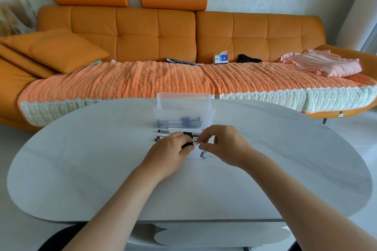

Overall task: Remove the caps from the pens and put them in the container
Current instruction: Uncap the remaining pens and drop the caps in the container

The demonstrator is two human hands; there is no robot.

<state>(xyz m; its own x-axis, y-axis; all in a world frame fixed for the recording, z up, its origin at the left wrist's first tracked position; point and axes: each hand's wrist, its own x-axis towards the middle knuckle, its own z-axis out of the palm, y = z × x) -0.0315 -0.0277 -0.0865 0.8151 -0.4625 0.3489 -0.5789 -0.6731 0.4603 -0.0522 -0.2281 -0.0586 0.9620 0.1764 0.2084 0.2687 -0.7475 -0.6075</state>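
Note:
Over the middle of the white oval table (81,169), both hands hold one pen (193,143). My left hand (173,152) grips the dark end of it. My right hand (221,144) pinches the other end between thumb and fingers. Most of that pen is hidden by the fingers. Under and behind the hands, several more pens (175,132) lie side by side in a row on the table. A clear ribbed plastic container (163,111) stands just beyond them, with several dark pens or caps lying in its bottom.
An orange sofa (155,32) with a woven cover runs behind the table. On it lie a cushion (55,49), a tissue box (221,59), a dark item (247,59) and folded pink cloth (324,63). A lower shelf (222,234) shows under the table's near edge.

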